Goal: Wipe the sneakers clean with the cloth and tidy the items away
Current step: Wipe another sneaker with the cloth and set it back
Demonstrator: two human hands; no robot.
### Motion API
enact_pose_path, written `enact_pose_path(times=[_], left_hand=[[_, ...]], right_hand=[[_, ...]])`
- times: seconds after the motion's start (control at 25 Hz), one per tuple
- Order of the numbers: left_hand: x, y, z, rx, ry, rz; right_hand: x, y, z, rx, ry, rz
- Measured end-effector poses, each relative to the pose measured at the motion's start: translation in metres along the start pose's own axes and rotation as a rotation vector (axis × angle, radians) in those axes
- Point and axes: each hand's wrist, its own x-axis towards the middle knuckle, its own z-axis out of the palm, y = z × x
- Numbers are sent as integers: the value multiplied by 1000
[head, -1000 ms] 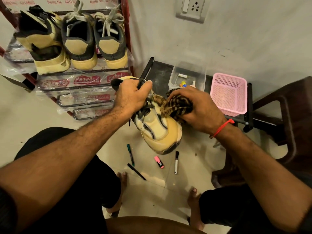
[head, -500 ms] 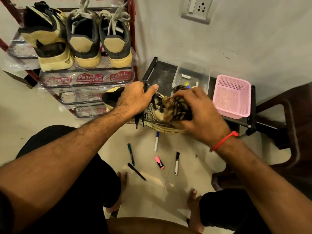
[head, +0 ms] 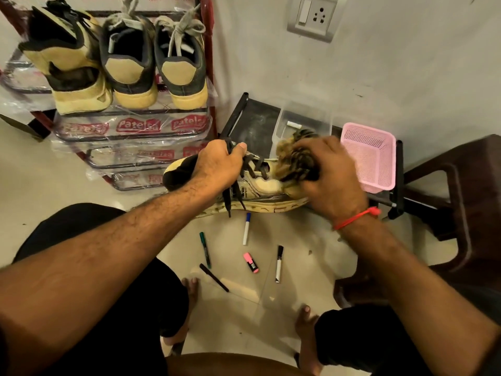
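A rack [head: 130,131] at the upper left carries three shoes [head: 127,58] on its top shelf, heels outward. A sneaker [head: 260,185] is held in the air on its side above the floor [head: 54,185], just in front of the low black stand [head: 254,118]. The left hand [head: 217,166] is curled round the sneaker's collar and laces [head: 235,196], thumb on top. The right hand [head: 330,175], fingers bent, clutches a striped cloth [head: 295,161] bunched against the sneaker's toe; the cloth is blurred. A clear box [head: 303,120] and a pink basket [head: 371,158] stand on the stand. Five pens [head: 279,264] lie scattered on the floor below the sneaker, between the bare feet.
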Motion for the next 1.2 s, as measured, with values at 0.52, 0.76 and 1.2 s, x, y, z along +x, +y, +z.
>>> enact_pose_path(times=[0.52, 0.76, 1.2], left_hand=[[4, 0, -2, -222, 109, -98], [4, 0, -2, -587, -3, -305], [-5, 12, -3, -814, -258, -406]], right_hand=[[-23, -34, 20, -76, -102, -287], [11, 9, -14, -38, 167, -2], [9, 7, -10, -110, 119, -178]])
